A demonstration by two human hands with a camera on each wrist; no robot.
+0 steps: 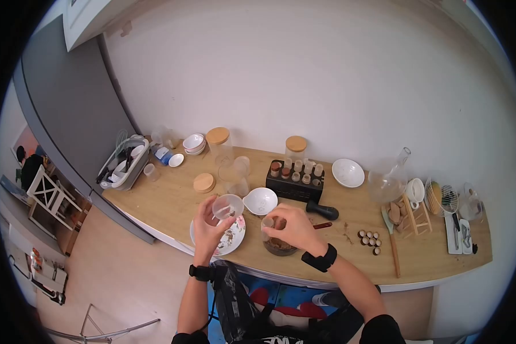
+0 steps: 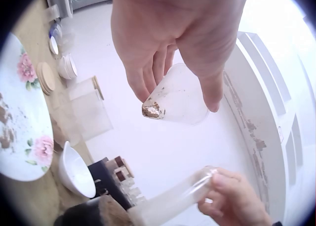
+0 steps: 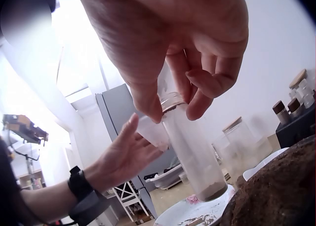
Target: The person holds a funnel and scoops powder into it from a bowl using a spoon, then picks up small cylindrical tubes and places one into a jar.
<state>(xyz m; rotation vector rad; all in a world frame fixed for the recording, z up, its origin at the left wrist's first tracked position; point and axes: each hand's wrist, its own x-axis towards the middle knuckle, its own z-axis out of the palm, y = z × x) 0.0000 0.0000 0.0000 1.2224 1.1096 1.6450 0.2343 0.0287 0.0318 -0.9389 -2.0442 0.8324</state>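
Filling seems underway, the left grip (image 1: pixel 209 230) pinching a clear cup (image 1: pixel 227 206) and the right grip (image 1: pixel 298 230) a vial (image 3: pixel 194 149) with brown powder (image 3: pixel 214 191), which probably needs steadying upright next.

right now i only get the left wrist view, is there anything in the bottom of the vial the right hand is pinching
Observer: Yes, the right wrist view shows brown powder at the bottom of the clear vial in the right hand.
Operator: ok, any long tool lying on the right part of the table
Observer: A spatula with a wooden handle lies there in the head view.
Operator: and what is next to the black rack on its right
Observer: A white bowl, between the rack and a glass flask in the head view.
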